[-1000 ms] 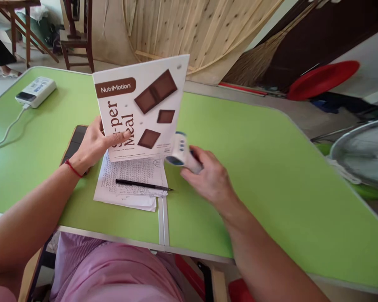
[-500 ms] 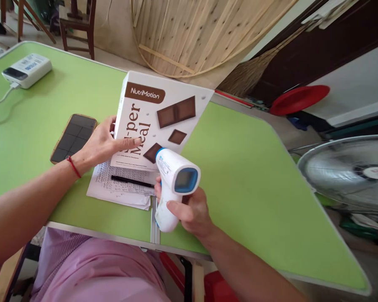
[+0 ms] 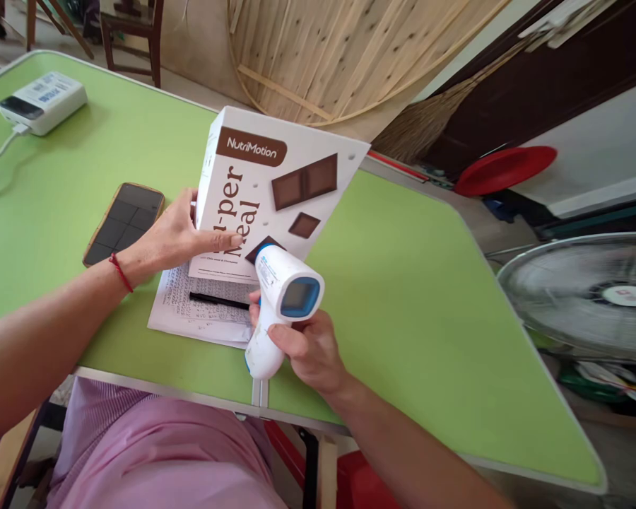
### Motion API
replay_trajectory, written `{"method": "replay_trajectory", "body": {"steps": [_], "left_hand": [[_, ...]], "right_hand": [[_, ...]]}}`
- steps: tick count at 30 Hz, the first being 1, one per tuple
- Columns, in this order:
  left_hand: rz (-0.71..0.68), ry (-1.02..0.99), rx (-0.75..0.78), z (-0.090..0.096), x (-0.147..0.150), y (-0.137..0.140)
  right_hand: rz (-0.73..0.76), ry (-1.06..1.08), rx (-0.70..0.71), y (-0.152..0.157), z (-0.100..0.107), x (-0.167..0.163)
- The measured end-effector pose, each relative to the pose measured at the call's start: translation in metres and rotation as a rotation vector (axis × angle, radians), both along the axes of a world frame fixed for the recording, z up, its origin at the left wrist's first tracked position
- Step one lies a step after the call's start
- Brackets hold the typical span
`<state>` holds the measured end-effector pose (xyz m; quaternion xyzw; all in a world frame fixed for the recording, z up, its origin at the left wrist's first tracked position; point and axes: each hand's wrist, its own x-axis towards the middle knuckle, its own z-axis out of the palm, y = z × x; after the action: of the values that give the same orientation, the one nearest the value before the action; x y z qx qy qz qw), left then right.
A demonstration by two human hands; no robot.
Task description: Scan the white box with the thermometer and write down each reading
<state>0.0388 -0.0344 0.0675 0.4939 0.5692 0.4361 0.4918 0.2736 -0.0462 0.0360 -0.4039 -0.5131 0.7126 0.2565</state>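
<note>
My left hand grips the left side of a white box printed "NutriMotion", its thumb across the front and its other fingers out of sight behind. The box is tilted, its front facing up toward me. In my right hand is a white and blue infrared thermometer, held by its handle, with its nose over the lower part of the box. Whether the nose touches the box I cannot tell. The small display faces me and looks blank. Under the box's lower edge lie handwritten papers and a black pen.
A phone lies left of the box on the green table. Farther back is a white power bank with a cable. Beyond the table are a wooden chair, a red basin and a fan.
The thermometer and my right hand have shifted slightly left and up. The box sits a little farther right and higher in view. Both hands keep their hold.
</note>
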Motion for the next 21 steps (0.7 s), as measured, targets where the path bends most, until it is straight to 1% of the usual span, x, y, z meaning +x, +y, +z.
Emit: {"method": "replay_trajectory", "body": {"steps": [3, 7, 14, 21], "left_hand": [[0.001, 0.017, 0.014, -0.0014, -0.0009, -0.0001], [-0.037, -0.006, 0.014, -0.0016, -0.0011, 0.0009], [-0.108, -0.072, 0.025, -0.0014, -0.0015, 0.0022], [-0.097, -0.082, -0.005, 0.0062, -0.0005, 0.0004]], "right_hand": [[0.005, 0.007, 0.045, 0.0000, -0.0036, 0.0031], [0.019, -0.001, 0.071, 0.0000, -0.0064, 0.0044], [0.037, -0.012, 0.104, 0.0018, -0.0039, 0.0032], [0.033, -0.010, 0.065, 0.0026, -0.0021, 0.0010]]}}
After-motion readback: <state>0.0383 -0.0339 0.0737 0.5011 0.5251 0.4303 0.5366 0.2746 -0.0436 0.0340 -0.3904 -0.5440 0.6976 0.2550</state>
